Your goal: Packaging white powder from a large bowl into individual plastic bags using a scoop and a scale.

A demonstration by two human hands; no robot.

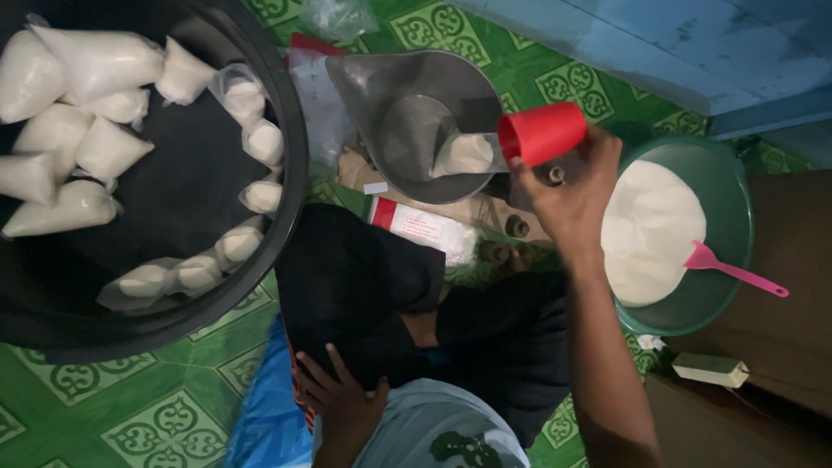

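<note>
Right hand (572, 195) gripping red cup (542, 133), tipped over grey scale pan (407, 121) holding small clear bag (464, 154) of white powder. Left hand (342, 399) resting spread on dark cloth, holding nothing. Left: black basin (173, 217) of knotted white bags. Right: green bowl (724, 217) with pink scoop (732, 270). White-and-red box (420, 227) under pan.

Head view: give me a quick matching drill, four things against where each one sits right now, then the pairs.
Things:
1. red cup
2. pink scoop
3. tied white bags
4. left hand

Places:
A. piled in the black tub
B. resting on dark cloth over the lap
C. tipped over the grey scale pan, in the grip of the right hand
D. lying in the green basin beside white powder

Pairs: 1-C, 2-D, 3-A, 4-B
</note>
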